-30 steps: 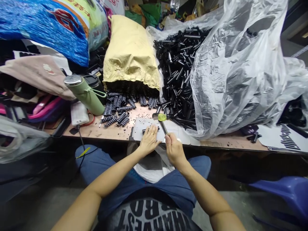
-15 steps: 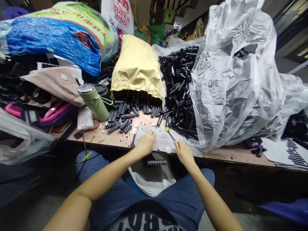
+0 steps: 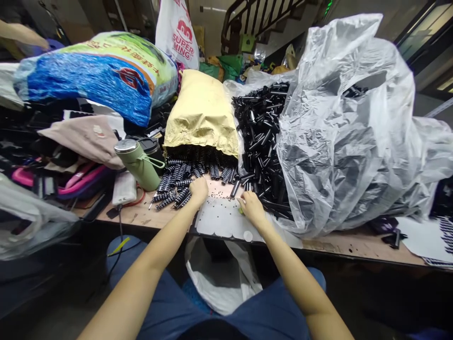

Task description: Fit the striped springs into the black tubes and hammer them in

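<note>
Black-and-white ribbed cylindrical parts (image 3: 173, 182) spill from the yellow paper sack (image 3: 201, 113) onto the wooden table (image 3: 339, 245); the left hand (image 3: 198, 190) rests on them, fingers curled (its grip hidden). The right hand (image 3: 250, 208) clasps a green-tipped tool (image 3: 241, 210) beside the glossy black plastic tubes (image 3: 260, 137).

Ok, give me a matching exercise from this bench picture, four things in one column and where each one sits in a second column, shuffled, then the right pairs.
Things:
1. green bottle
2. yellow paper sack
3. clear plastic bag
4. white bag

Places:
A. hanging below the bench edge, between the knees
B. right side of the bench, holding black tubes
C. lying tilted, left of the ribbed black parts
D. middle of the bench, ribbed parts spilling from its mouth

Pairs: 1-C, 2-D, 3-B, 4-A
</note>
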### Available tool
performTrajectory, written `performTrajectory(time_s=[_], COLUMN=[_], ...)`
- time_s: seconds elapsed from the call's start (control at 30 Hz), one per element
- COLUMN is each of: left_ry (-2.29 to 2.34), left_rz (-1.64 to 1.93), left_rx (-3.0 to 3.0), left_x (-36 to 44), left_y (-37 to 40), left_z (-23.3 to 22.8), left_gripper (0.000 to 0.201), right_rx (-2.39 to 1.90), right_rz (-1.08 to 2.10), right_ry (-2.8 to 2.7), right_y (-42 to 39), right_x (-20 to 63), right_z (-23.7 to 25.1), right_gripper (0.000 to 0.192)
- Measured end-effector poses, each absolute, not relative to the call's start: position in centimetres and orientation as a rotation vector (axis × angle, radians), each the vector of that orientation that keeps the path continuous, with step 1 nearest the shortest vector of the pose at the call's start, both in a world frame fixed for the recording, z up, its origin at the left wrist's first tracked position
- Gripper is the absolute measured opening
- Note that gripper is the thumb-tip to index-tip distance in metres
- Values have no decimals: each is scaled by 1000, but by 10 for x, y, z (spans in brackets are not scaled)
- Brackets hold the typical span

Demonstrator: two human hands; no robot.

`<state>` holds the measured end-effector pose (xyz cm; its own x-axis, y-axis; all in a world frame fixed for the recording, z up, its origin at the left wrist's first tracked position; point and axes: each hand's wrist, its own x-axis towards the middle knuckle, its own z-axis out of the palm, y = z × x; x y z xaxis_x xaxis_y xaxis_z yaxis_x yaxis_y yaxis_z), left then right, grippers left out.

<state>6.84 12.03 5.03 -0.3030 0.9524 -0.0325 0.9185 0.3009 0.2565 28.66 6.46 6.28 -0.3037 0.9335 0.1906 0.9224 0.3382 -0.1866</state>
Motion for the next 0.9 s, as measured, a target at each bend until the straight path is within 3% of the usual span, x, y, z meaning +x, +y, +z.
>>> performTrajectory(time_s=[0.37,0.5,0.63,0.73,0.9], left_ry=[2296,2248,1600,1318,1318], left_rz=[160,419,803,928,1209], left_rx=[1887,2080,2660,2581,1899], left_x=[59,62,69,73,73], left_y=[68,59,51,46,36], left_z=[51,52,43,32,32], left_gripper=[34,37,53,48,43], right_rx=[-1922,-1975,-1673,-1401,-1652], right_rz=[52,98,596,870,63], right_ry=[-2297,-2200,-2027,-2156,-2436], right_y=[143,126,86,77,128], right_x=[192,206,230,246,277], right_z=[57,60,61,66,84], right_gripper=[19,18,17,16,23])
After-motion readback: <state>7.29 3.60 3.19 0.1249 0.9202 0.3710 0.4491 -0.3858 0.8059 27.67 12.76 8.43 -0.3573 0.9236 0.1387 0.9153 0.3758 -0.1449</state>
